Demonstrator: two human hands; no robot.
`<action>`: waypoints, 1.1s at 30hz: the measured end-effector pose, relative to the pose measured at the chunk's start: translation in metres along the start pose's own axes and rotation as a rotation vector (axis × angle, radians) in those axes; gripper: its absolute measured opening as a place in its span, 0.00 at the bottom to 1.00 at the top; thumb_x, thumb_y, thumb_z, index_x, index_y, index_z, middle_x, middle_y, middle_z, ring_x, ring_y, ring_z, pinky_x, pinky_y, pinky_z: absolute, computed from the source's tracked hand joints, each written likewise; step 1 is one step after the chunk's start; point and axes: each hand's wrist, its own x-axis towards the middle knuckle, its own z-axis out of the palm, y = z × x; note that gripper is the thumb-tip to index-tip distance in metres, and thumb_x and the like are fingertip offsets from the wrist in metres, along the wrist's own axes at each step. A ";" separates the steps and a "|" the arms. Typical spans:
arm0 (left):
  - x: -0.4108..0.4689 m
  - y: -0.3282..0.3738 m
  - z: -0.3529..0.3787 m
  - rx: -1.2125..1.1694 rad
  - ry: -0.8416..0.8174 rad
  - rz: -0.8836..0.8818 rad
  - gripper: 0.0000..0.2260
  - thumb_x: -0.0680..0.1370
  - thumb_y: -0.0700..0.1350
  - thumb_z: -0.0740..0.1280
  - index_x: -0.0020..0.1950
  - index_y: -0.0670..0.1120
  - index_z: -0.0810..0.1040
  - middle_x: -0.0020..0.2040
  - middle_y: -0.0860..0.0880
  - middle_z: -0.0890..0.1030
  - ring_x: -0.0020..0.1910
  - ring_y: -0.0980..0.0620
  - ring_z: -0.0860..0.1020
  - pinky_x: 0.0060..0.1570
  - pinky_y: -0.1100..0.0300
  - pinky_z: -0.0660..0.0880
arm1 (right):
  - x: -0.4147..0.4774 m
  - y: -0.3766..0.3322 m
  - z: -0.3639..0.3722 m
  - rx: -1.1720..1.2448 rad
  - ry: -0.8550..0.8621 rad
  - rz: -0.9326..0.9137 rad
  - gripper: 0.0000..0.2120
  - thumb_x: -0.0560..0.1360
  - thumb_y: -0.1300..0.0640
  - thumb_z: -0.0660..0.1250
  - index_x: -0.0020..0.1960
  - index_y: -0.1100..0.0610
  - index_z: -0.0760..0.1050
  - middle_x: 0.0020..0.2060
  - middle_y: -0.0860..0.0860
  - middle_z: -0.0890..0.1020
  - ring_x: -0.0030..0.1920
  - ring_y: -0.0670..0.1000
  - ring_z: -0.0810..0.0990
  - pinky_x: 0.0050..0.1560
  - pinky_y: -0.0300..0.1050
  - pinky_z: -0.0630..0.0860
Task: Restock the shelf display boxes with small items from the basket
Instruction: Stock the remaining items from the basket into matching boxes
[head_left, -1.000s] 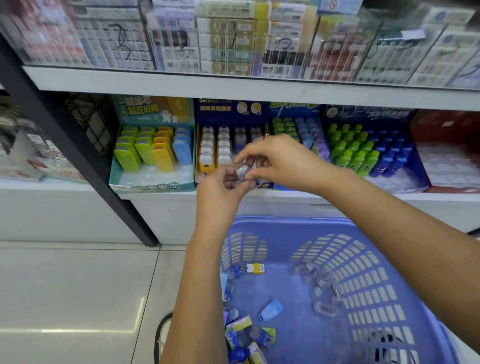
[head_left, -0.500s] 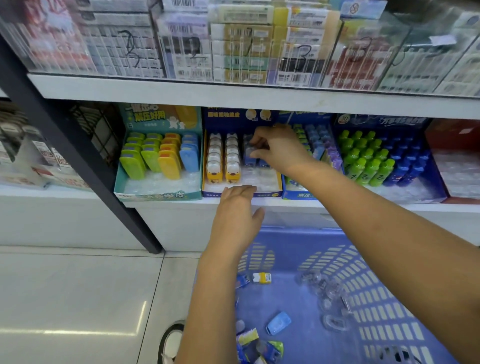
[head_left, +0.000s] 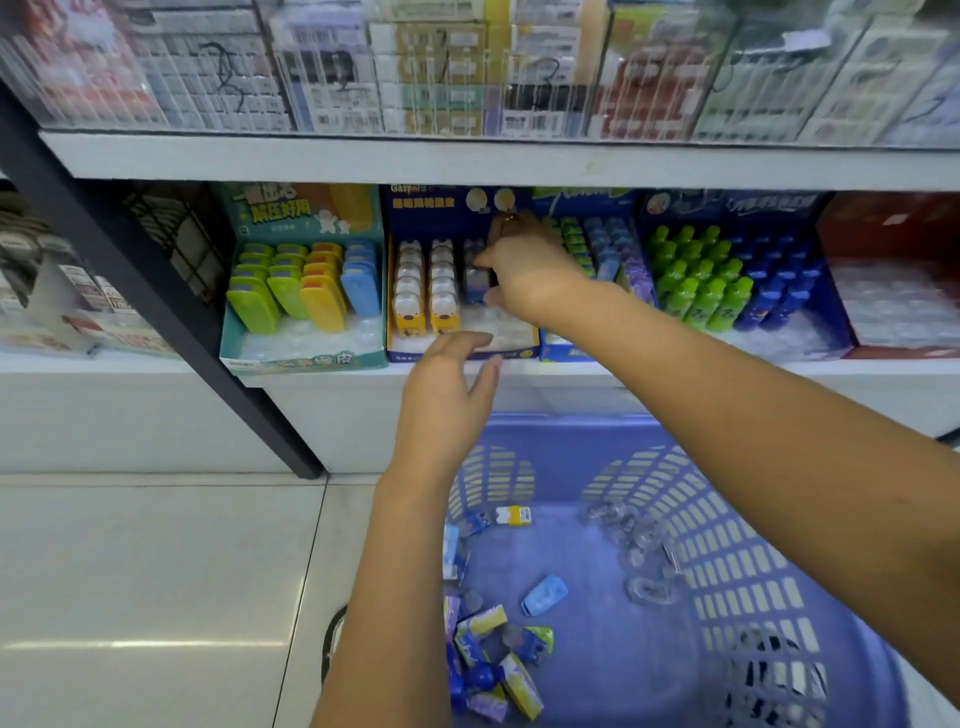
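A dark blue display box (head_left: 415, 213) on the lower shelf holds rows of small yellow-and-white items (head_left: 444, 291). My right hand (head_left: 524, 275) reaches into this box, fingers pinched on a small grey-blue item (head_left: 475, 275) in the third row. My left hand (head_left: 447, 395) hovers below, at the box's front edge, fingers spread and holding nothing. Under my arms stands the blue plastic basket (head_left: 727, 571). Several small loose items lie in it, among them a blue one (head_left: 544, 595) and a yellow-and-white one (head_left: 513, 515).
A teal box (head_left: 306, 353) with green, yellow and blue cases stands left of the dark blue box. To the right are small green and blue bottles (head_left: 727, 286). A black slanted post (head_left: 156, 291) crosses the shelf's left side. Packaged goods fill the upper shelf.
My hands parted from a shared grip on the small item. My right hand carried it up into the dark blue box. My left hand opened and stays near the box's front edge.
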 end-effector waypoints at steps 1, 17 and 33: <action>-0.003 0.003 -0.001 -0.034 0.015 -0.020 0.08 0.78 0.45 0.64 0.54 0.45 0.80 0.50 0.50 0.81 0.47 0.57 0.78 0.47 0.70 0.72 | -0.017 0.003 0.004 0.049 0.053 -0.032 0.15 0.75 0.59 0.65 0.61 0.58 0.75 0.60 0.58 0.71 0.62 0.59 0.69 0.59 0.49 0.70; -0.098 -0.092 0.108 0.633 -1.063 -0.541 0.19 0.80 0.37 0.59 0.72 0.36 0.64 0.70 0.38 0.68 0.67 0.42 0.69 0.63 0.56 0.64 | -0.226 -0.006 0.229 0.400 -0.955 -0.128 0.21 0.66 0.54 0.75 0.55 0.60 0.75 0.53 0.58 0.79 0.54 0.57 0.77 0.43 0.42 0.66; -0.131 -0.123 0.132 0.763 -0.957 -0.611 0.12 0.80 0.38 0.60 0.63 0.40 0.74 0.63 0.41 0.75 0.63 0.42 0.74 0.59 0.50 0.72 | -0.202 0.048 0.236 0.958 -0.945 0.268 0.14 0.71 0.65 0.72 0.54 0.59 0.73 0.36 0.54 0.76 0.31 0.47 0.74 0.32 0.37 0.72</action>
